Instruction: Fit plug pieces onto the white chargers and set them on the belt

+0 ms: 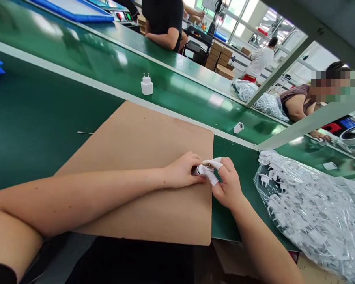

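Cardboard sheet lies flat on the green table before the person, probably as a soft base against scratches. Over its right edge, the left hand is closed around a small white part, seemingly for steadiness. The right hand faces it, with covered thumb and finger at the part's end; whether they pinch or only touch it, I cannot tell. The finger covers perhaps protect the skin. Beside the right forearm lies a clear bag of white plugs, maybe for easy reach. Farther, on the green belt, a white plug stands pins upward, likely on its flat base; well apart is a white adapter. Beyond is a person in black.
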A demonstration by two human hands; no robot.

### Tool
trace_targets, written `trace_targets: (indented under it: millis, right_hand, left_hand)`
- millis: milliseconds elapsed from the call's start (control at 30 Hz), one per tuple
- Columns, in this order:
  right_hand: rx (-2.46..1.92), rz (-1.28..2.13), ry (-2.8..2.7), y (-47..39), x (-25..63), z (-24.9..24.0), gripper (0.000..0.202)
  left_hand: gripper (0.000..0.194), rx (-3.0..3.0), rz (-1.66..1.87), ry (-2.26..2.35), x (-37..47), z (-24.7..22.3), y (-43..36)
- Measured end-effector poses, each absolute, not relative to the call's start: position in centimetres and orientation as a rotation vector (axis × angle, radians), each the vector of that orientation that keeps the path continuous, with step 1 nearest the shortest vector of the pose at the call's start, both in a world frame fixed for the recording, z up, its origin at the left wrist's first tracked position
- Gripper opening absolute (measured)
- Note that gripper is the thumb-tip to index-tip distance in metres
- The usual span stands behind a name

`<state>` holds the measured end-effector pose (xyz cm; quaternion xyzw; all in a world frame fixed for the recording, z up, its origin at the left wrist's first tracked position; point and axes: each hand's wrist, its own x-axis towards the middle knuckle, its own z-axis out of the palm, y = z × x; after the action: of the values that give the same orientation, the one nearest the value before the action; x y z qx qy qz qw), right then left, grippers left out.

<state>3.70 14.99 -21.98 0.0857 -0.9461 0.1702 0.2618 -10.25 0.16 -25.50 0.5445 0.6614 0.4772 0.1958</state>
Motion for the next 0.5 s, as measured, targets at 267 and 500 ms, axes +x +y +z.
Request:
trace_targets:
  millis: [267,500]
  right_hand:
    - [0.249,0.444,-2.536,14.8,3.2,-22.4,0.028]
    - [-0.132,1.033,-2.181,13.8,3.4,-22.1,0.026]
  left_hand:
    - [0.018,1.481,1.32,1.868,-10.1,-25.1,0.1]
    - [0.019,1.46,1.313,1.874,-10.2,-25.1,0.2]
